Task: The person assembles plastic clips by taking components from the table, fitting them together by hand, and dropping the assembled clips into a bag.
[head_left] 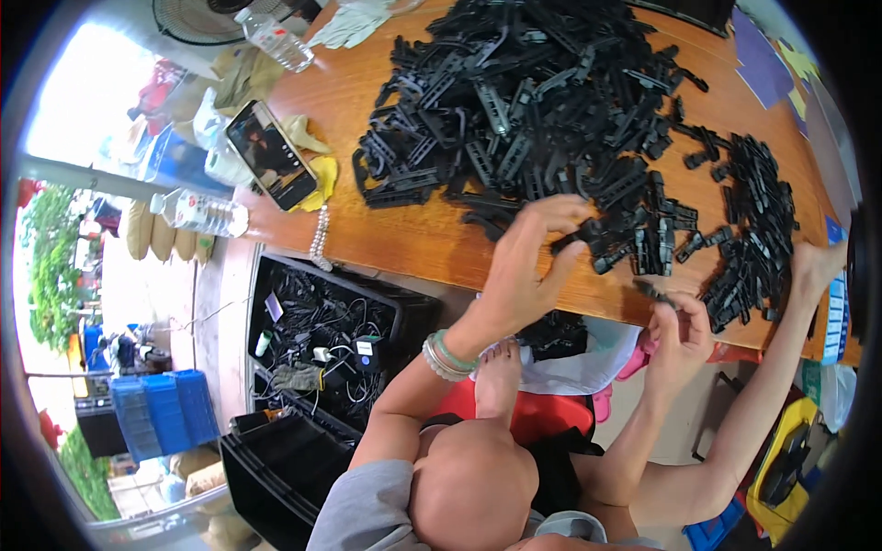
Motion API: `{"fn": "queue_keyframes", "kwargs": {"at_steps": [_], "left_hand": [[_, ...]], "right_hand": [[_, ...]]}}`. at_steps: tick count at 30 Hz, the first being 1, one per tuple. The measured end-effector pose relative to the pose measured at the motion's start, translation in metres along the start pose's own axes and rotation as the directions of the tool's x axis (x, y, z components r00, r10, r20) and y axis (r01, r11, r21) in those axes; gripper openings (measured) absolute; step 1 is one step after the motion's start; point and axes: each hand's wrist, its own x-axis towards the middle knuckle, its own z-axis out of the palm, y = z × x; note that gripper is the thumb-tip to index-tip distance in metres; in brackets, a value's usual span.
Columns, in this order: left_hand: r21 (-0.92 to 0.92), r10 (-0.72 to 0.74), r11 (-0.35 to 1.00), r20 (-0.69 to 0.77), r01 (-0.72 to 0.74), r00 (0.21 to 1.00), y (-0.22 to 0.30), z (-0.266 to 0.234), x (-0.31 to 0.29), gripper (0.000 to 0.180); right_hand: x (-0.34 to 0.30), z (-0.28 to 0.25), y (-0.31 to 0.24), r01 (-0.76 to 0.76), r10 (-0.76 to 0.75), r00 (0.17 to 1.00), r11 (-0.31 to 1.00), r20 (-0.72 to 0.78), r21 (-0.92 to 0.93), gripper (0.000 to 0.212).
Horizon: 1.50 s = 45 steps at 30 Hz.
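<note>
A big heap of black plastic clips (514,110) covers the middle of the wooden table. My left hand (528,266), with pale bracelets at the wrist, hovers at the heap's near edge. Its thumb and fingers are apart, and a dark clip (588,233) lies just beyond them; I see no grip on it. Close to the table's front edge, my right hand (680,342) pinches one small black clip (654,293) between thumb and fingertips. A second, smaller pile of slim black clips (758,216) spreads along the right side.
A phone (271,154) on yellow cloth, a beaded string (320,241) and plastic bottles (200,213) are at the table's left. Below stands a black crate (418,312) with cables and parts. Blue bins (165,415) sit farther left. My raised knee is under the left arm.
</note>
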Motion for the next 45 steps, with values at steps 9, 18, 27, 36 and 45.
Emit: {"fn": "queue_keyframes", "kwargs": {"at_steps": [9,18,27,36,45], "left_hand": [[-0.51,-0.34,0.061,0.797,0.858,0.498,0.036,-0.001,-0.001,0.012],[-0.502,-0.452,0.289,0.679,0.815,0.579,0.045,0.003,-0.012,0.024],[-0.272,-0.359,0.831,0.404,0.485,0.841,0.065,0.006,-0.017,0.034],[-0.338,-0.356,0.771,0.473,0.54,0.806,0.059,0.01,-0.024,0.033],[-0.19,-0.338,0.87,0.443,0.455,0.831,0.064,0.009,-0.027,0.023]], "right_hand": [[-0.008,0.002,-0.029,-0.077,0.042,0.933,0.994,0.357,0.083,0.01],[-0.01,0.008,-0.023,0.002,0.008,0.971,0.999,0.238,-0.041,0.008],[-0.017,0.015,-0.021,-0.108,0.096,0.988,0.989,0.12,0.099,0.007],[-0.008,0.009,-0.004,-0.164,0.057,0.958,0.913,0.28,0.373,0.023],[-0.007,0.001,-0.006,-0.21,0.109,0.921,0.947,0.374,0.242,0.034]]}}
